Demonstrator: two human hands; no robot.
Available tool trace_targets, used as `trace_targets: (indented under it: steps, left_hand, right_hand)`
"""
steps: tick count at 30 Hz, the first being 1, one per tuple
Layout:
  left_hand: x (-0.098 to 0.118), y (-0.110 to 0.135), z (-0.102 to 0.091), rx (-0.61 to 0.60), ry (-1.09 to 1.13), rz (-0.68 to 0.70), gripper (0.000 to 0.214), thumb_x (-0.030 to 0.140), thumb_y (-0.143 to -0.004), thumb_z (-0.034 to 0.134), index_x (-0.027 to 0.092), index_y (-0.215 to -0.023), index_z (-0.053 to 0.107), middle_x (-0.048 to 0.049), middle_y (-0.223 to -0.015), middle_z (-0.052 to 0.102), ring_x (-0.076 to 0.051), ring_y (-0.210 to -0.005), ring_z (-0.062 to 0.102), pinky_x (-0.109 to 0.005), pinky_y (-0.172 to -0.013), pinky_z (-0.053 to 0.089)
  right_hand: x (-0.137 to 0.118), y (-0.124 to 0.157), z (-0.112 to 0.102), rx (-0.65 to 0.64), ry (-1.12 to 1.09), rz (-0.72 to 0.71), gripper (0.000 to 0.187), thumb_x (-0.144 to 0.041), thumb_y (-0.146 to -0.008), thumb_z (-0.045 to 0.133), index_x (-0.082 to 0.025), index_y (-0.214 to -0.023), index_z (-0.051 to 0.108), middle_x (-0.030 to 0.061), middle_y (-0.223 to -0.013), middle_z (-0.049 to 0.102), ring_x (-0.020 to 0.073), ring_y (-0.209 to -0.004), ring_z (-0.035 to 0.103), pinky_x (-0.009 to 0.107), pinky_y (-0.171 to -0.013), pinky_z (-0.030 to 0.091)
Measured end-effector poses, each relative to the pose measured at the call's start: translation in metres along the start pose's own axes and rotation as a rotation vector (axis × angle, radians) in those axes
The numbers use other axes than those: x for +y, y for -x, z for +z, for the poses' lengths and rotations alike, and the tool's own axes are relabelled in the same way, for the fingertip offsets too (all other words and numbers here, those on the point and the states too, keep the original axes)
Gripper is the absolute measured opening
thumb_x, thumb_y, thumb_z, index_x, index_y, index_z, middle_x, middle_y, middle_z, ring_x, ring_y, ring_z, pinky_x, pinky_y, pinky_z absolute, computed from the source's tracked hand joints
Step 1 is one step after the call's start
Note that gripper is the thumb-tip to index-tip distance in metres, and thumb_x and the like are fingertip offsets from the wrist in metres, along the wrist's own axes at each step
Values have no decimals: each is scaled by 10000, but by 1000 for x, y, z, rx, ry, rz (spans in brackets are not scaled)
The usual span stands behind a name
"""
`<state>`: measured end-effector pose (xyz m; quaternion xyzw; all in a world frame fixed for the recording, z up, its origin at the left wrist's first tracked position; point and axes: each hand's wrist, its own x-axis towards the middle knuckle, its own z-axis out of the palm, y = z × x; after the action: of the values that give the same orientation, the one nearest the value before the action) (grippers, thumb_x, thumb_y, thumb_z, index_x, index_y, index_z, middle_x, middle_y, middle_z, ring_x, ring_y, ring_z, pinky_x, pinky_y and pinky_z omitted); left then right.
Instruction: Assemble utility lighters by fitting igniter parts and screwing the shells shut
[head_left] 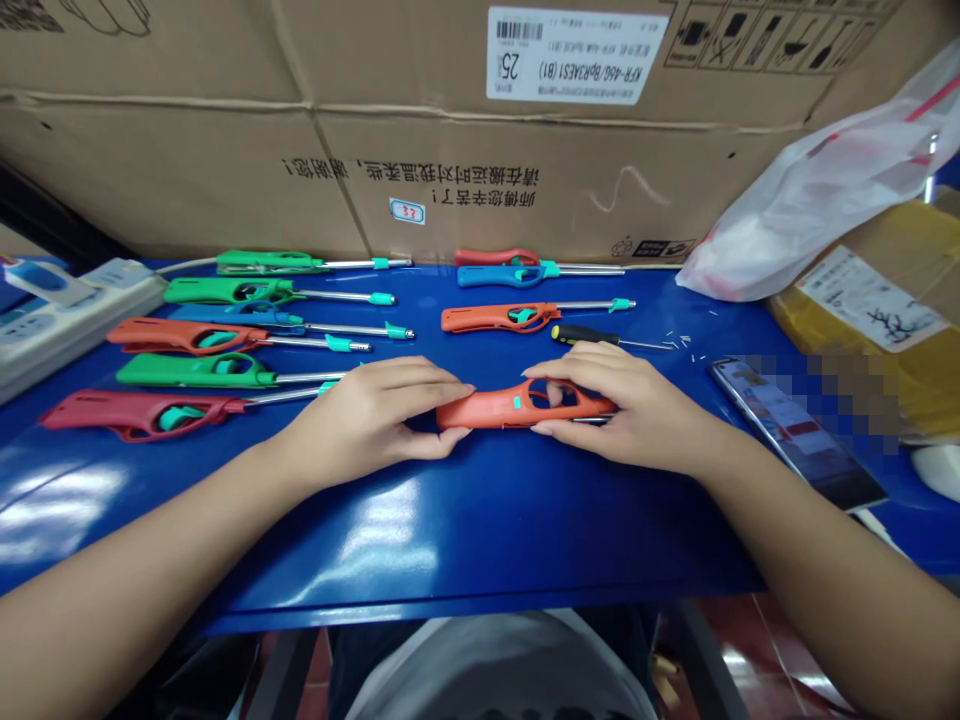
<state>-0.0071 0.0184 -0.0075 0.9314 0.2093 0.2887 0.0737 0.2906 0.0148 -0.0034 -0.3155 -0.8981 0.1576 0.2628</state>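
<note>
An orange long-neck gas lighter (pixel 491 407) lies across the middle of the blue table between my two hands. My left hand (pixel 382 410) pinches the handle's left end between thumb and fingers. At the other end, my right hand (pixel 622 400) grips the lighter around the trigger guard, and its fingers cover most of the metal tube. Just behind my right hand is a screwdriver (pixel 585 334) with a black and yellow handle. Several small pins or screws (pixel 681 343) are scattered by its tip. Another orange lighter (pixel 487 318) rests behind the held one.
Several green, blue, orange and red lighters (pixel 199 370) lie in a column at left, beside a white power strip (pixel 82 310). Red and blue lighters (pixel 495 273) sit by the cardboard box (pixel 420 90). At right are a phone (pixel 795 430), a plastic bag (pixel 795 200) and a taped parcel (pixel 930 380).
</note>
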Motion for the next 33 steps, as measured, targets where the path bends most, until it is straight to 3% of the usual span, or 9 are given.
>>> trace_targets:
  steps: [7,21,26,30,33]
  left_hand:
    - [-6,2,3,-64,11,-40,241,254,-941,695,127,-1147,698,-114,-1051,760,-214,-948,710,-337,-883,576]
    - [0,0,2,-221,28,-175,273,259,-987,605,147,-1221,691,-107,-1149,725,-230,-1039,663,-368,-934,544]
    - [3,1,4,-204,31,-234,241,269,-986,620,148,-1178,702,-96,-1123,728,-227,-1027,660,-363,-921,552]
    - [6,3,8,-218,-74,-207,255,260,-976,632,164,-1205,689,-91,-1144,729,-234,-1027,662,-366,-902,558]
    - [9,5,10,-231,-165,-150,271,251,-987,606,147,-1229,671,-105,-1131,734,-238,-1004,674,-359,-867,561]
  right_hand:
    - [3,-2,6,-69,-4,53,231,-280,-892,723,-203,-1101,657,68,-1100,681,222,-1031,613,369,-926,481]
    - [8,-1,11,-149,7,81,235,-309,-893,721,-207,-1098,666,64,-1133,672,223,-1054,627,394,-947,495]
    - [9,0,13,-115,-16,109,284,-345,-870,761,-192,-1099,692,87,-1109,650,229,-993,626,392,-897,516]
    - [3,0,11,-157,100,94,310,-360,-899,727,-167,-1141,704,102,-1104,667,239,-958,640,398,-852,525]
    - [0,1,10,-192,278,4,308,-336,-930,677,-153,-1175,712,125,-1126,695,265,-959,660,428,-846,517]
